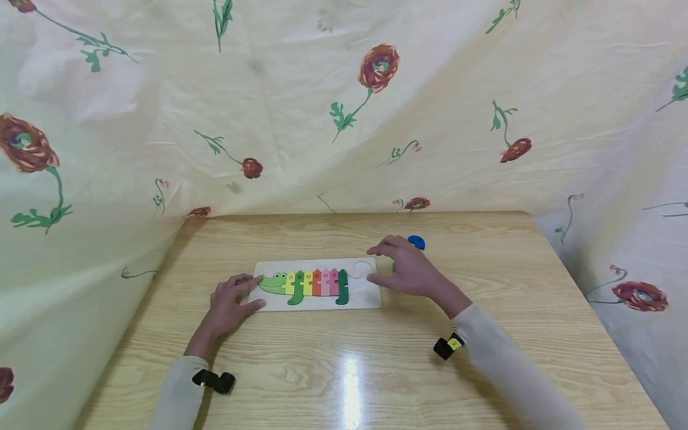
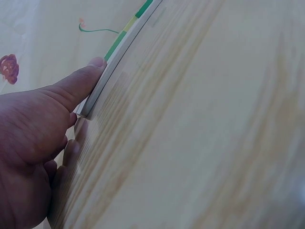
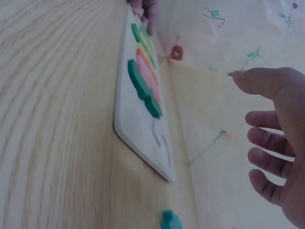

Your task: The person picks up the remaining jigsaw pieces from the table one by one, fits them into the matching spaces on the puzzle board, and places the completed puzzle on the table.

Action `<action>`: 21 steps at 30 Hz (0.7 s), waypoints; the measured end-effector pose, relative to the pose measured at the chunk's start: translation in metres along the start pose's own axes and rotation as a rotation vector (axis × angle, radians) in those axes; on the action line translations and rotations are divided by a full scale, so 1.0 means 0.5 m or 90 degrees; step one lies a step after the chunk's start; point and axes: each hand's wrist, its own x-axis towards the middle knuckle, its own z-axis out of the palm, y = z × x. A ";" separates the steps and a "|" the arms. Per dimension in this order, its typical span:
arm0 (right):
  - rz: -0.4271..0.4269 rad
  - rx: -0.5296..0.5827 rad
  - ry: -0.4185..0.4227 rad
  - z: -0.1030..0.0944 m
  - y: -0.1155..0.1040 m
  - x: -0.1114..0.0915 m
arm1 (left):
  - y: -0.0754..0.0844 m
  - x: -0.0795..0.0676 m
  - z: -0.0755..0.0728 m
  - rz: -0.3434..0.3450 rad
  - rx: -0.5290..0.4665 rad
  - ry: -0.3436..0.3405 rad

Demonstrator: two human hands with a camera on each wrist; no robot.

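A white puzzle board [image 1: 322, 304] lies on the table, with a crocodile made of coloured wooden pieces [image 1: 317, 282] set in it. At its right end a curled tail outline [image 1: 361, 269] shows bare. My left hand [image 1: 230, 303] holds the board's left end, thumb at the near edge and fingers toward the far side. In the left wrist view the thumb [image 2: 81, 83] presses on the board's edge. My right hand [image 1: 405, 266] hovers by the right end, thumb and fingers apart, holding nothing. The right wrist view shows its fingers [image 3: 269, 136] loosely bent.
A blue piece [image 1: 416, 242] lies on the wooden table [image 1: 290, 370] beyond my right hand. A teal piece [image 3: 170, 220] sits off the board's right end, mostly hidden by that hand in the head view. Flowered cloth [image 1: 301, 89] hangs around the table's back and sides.
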 end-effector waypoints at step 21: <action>0.082 -0.022 0.130 -0.049 0.121 -0.093 | -0.006 0.000 0.000 0.015 0.001 0.000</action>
